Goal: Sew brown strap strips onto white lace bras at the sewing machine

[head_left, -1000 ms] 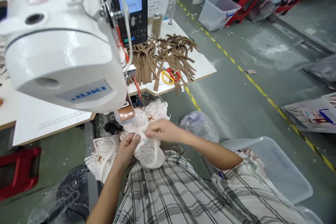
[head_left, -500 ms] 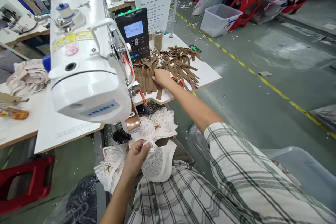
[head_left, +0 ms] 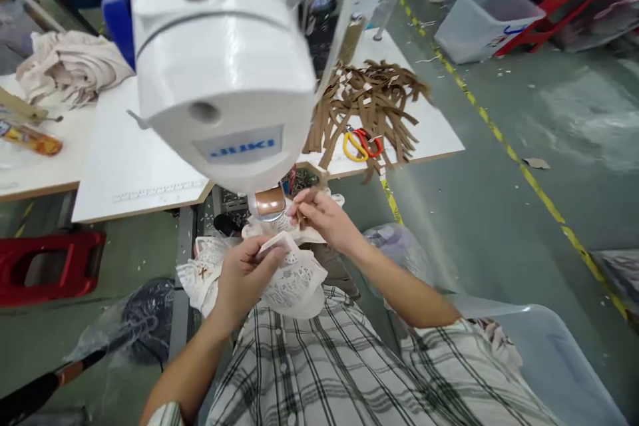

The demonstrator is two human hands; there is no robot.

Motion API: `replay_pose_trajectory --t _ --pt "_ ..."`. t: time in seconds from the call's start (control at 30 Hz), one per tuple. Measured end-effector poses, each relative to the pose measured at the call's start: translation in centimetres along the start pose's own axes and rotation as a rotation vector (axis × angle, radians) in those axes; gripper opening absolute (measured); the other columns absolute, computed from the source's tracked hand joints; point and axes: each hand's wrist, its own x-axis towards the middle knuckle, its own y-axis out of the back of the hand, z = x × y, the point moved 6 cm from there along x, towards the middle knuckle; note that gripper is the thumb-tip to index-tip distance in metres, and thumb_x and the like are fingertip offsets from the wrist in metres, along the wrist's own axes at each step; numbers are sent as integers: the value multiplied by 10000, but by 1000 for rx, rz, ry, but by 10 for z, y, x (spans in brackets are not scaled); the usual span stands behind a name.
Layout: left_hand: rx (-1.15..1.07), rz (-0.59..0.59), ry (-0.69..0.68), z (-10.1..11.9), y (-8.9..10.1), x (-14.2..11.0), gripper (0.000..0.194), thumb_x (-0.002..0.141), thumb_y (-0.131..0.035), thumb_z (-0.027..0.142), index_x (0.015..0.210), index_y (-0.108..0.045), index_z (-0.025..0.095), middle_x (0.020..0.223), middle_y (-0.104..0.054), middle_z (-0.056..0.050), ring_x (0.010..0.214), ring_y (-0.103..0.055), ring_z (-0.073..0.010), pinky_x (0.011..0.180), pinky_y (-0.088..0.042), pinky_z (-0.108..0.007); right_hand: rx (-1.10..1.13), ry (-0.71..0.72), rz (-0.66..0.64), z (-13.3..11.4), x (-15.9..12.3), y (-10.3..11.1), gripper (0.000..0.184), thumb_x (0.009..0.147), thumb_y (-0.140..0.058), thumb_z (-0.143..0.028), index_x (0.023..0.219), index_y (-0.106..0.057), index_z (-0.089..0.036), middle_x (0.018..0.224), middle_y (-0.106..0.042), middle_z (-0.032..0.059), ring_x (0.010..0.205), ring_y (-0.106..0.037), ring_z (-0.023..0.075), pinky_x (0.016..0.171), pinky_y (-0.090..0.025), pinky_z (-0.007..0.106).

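My left hand (head_left: pixel 252 266) pinches the edge of a white lace bra (head_left: pixel 298 286) in front of my shirt. Close by, my right hand (head_left: pixel 324 216) has its fingers closed on a brown fabric strip, partly hidden and blurred. Both hands are just below the head of a white sewing machine (head_left: pixel 224 80), beside its copper-coloured end piece (head_left: pixel 270 202). More white lace (head_left: pixel 207 273) with a small brown bow hangs to the left of the bra. A pile of brown strips (head_left: pixel 372 103) lies on the white table behind my right hand.
Scissors (head_left: pixel 355 145) with yellow and red handles lie against the strips. Folded pale fabric (head_left: pixel 74 66) and an orange-filled bottle (head_left: pixel 32 138) are on the left table. A red stool (head_left: pixel 92 266) stands at left, a clear bin (head_left: pixel 559 346) at lower right.
My right hand has come back from the brown strips to near the bra, with a strip in its fingers. My left hand still holds the bra. The camera view has shifted.
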Motion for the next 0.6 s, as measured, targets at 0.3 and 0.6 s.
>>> replay_pose_trajectory --t 0.3,0.6 --pt "217 -55 -45 6 1 -5 348 886 -649 402 1156 -721 196 946 -744 -50 729 -627 -159 624 -464 -230 -64 2 76 -10 -35 -25 283 904 -646 -425 1125 -618 -251 795 -757 1 682 -719 162 633 -589 295" --pt "118 -315 79 -18 -17 9 438 904 -568 480 609 -455 176 596 -323 43 565 -285 -93 528 -224 -242 415 -328 92 25 -26 -29 327 784 -769 -452 926 -604 -207 716 -698 -29 538 -582 69 528 -500 182"
